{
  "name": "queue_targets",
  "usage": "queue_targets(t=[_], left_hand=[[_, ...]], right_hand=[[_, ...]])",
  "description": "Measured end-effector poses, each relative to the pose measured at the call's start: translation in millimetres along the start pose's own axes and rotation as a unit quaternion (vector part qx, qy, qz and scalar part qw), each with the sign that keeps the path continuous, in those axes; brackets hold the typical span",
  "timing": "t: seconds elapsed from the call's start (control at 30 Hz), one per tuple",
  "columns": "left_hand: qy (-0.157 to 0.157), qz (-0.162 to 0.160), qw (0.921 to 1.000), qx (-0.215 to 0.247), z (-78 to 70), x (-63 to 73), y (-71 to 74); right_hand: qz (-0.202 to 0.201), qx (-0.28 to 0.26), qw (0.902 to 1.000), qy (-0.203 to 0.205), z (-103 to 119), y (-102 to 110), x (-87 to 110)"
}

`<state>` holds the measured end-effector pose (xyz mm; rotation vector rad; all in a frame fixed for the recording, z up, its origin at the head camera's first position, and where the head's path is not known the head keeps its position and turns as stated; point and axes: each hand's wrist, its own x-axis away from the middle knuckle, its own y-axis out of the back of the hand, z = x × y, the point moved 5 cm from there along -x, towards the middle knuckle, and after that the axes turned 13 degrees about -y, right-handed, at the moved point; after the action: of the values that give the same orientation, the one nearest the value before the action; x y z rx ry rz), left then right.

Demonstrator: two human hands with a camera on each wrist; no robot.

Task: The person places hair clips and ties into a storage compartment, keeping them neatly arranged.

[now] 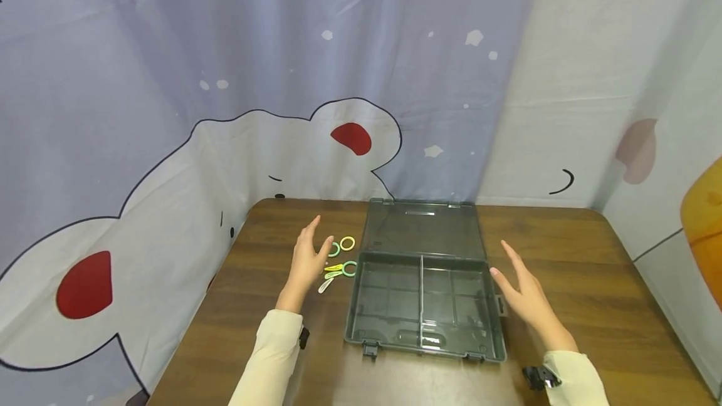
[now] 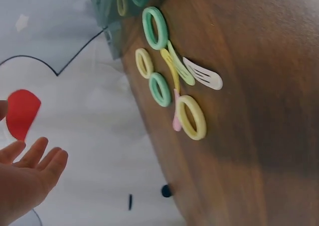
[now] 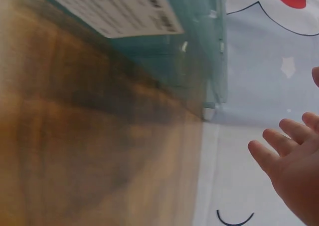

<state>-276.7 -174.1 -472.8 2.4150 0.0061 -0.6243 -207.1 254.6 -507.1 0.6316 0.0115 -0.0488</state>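
My left hand [image 1: 304, 262] hovers over the left part of the table, fingers extended and thumb apart, holding nothing. Beneath and beside it lie green and yellow hair ties and snap hair clips; the hand hides some in the head view. The left wrist view shows a white clip [image 2: 204, 75], a green clip [image 2: 182, 66], a yellow clip [image 2: 169, 66], a pink clip [image 2: 176, 121] and a pale yellow hair tie [image 2: 201, 122]. My right hand [image 1: 527, 299], also holding nothing, is raised by the right side of a dark translucent box [image 1: 389, 296], fingers spread.
The box's lid [image 1: 423, 230] is folded back toward the curtain [image 1: 440, 80]. A divider [image 1: 421, 299] splits its bare inside in two, and latches [image 1: 370, 349] hang at the front. A printed label [image 3: 119, 11] is on the box. All stands on a wooden table [image 1: 575, 268].
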Motion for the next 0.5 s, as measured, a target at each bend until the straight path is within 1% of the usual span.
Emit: queue_targets(t=[0.23, 0.4, 0.5], left_hand=[[0.027, -0.026, 0.9985, 0.040, 25.5, 2.4, 5.4], [0.059, -0.045, 0.9949, 0.068, 44.8, 8.3, 6.3], [0.084, -0.048, 0.9923, 0.077, 54.8, 12.4, 6.6]], right_hand=[[-0.002, -0.061, 0.9981, 0.013, -13.8, -6.0, 6.2], [0.002, -0.104, 0.9940, 0.035, -19.4, -10.0, 11.7], [0.005, -0.131, 0.9905, 0.043, -22.7, -11.7, 15.1]])
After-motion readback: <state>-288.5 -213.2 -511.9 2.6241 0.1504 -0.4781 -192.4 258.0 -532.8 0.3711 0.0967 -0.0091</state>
